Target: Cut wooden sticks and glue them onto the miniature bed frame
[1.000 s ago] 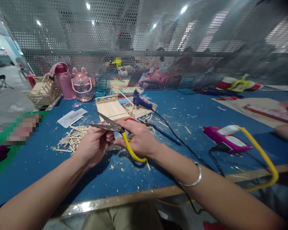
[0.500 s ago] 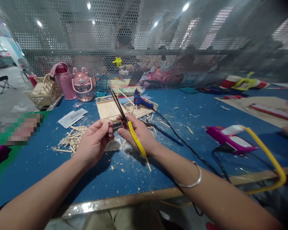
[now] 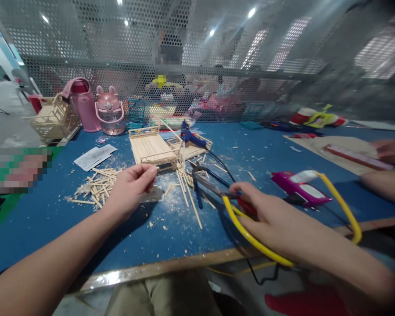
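Note:
My left hand point(image 3: 133, 186) hovers above the table with thumb and forefinger pinched; what sits between the tips is too small to make out. My right hand point(image 3: 266, 215), slightly blurred, is wrapped around long-bladed scissors point(image 3: 208, 184) with yellow and red on the handles, the blades pointing left. Near the blade tips lie blue-handled pliers point(image 3: 198, 193) and several thin wooden sticks point(image 3: 192, 199). Beyond my left hand stands a small model of wooden sticks point(image 3: 153, 147). A blue glue gun point(image 3: 192, 135) rests on the model's right part.
Short stick offcuts point(image 3: 100, 186) lie in a heap at left, near white paper slips point(image 3: 95, 156). Behind stand a pink bottle point(image 3: 85, 107), a pink-lidded jar point(image 3: 110, 114) and another stick model point(image 3: 54, 116). At right are a purple device point(image 3: 299, 188) and another person's hand point(image 3: 390, 151).
My right hand has moved right and lower with the scissors, away from my left hand. The blades have swung from upright to pointing left. My left hand has barely moved.

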Demonstrator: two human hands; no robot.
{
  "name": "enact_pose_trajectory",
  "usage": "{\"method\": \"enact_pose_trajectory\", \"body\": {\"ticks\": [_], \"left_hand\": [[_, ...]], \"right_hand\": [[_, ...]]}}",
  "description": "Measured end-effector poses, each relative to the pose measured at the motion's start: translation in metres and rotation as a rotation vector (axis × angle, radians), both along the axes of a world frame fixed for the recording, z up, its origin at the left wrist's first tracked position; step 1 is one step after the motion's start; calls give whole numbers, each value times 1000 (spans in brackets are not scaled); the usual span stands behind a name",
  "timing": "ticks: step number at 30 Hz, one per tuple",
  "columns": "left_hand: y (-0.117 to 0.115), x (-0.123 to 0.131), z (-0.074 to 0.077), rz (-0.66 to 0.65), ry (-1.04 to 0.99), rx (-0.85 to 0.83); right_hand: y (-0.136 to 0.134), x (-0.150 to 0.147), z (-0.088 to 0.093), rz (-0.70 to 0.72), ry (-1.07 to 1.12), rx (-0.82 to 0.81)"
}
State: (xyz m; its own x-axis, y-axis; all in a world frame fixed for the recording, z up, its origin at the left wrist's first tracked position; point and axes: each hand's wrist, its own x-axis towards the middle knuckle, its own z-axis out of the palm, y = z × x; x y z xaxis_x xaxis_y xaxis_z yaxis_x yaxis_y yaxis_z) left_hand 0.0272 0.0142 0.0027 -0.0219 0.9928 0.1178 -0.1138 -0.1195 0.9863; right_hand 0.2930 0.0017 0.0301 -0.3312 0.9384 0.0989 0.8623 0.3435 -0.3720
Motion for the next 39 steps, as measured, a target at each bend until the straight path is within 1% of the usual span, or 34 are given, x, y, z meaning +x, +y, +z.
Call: {"method": "enact_pose_trajectory", "body": {"ticks": [2,3,4,5,7,9,10,11,12,14,17,20,23,24,27,28,29,33,37,39], "left_hand": [[0,-1,0,-3,131,-57],[-1,-1,0,-13,195,-93],[-1,-1,1,-32,267,-124],[-2,-1,2,-54,345,-143],[-3,-1,3,-86,510,-136],[-3,-2,4,-64,643,-90],[-2,-2,5,-33,691,-68],[-2,-3,6,1,731,-52],[-1,-4,8,30,764,-37],[0,-7,13,74,813,-7],[0,-12,22,99,845,7],[0,-16,31,109,851,-4],[3,-19,34,106,851,1],[6,-20,33,135,848,19],[16,-25,26,312,843,139],[20,-27,23,352,843,178],[23,-29,20,361,844,201],[30,-30,11,278,821,178],[30,-27,10,289,806,229],[30,-29,9,270,788,240]], "right_hand": [[-1,6,-9,-82,-174,-47],[2,6,-12,-103,-250,-71],[6,5,-13,-110,-312,-63],[10,1,-12,-101,-383,-42],[20,-9,-4,-54,-547,31],[28,-26,8,-15,-655,101],[31,-37,14,46,-628,150],[35,-49,18,139,-551,218],[39,-62,21,253,-439,276],[47,-88,21,427,-213,370],[62,-115,18,576,-93,436],[76,-125,18,671,-34,469],[86,-127,19,708,24,481],[88,-127,18,702,50,480],[94,-126,10,632,136,490],[95,-126,7,602,162,498],[95,-126,4,576,186,505],[95,-125,-2,533,248,522],[93,-130,-3,546,208,538],[93,-134,-6,541,196,553]]}}
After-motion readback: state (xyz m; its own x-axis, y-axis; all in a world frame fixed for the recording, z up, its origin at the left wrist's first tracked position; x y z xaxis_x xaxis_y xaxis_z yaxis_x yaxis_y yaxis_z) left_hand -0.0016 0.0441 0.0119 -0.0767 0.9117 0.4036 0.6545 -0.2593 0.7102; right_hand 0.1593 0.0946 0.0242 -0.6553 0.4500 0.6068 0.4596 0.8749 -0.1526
